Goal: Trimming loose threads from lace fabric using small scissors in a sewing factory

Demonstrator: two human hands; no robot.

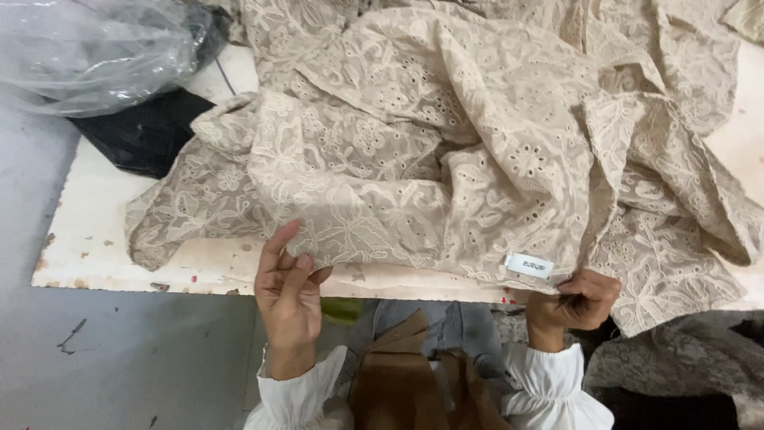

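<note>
nearest the lens are two white gathered cuffs and, between them, a brown folded piece hanging below the worktop's near edge. just above the cuffs, the beige embroidered fabric spills over the worktop, its near hem running left to right along the front edge, so its long line lies across the body rather than away from it. the small white label sewn at that hem sits just beside and up-left of the right hand, which is the nearer hand to it; the right fingers are curled closed, pinching the hem just beneath the label. the left hand sits further left along the same edge, palm turned up toward the camera, its fingers loosely spread and only lying against the underside of the hem, not clamped on it. the cloth is thin, pale tan, covered in floral stitching with eyelet holes, heaped in deep folds and creases that rise toward the far side. beyond its left end lie a black bag and a crumpled clear plastic sheet; grey floor shows below left.
</note>
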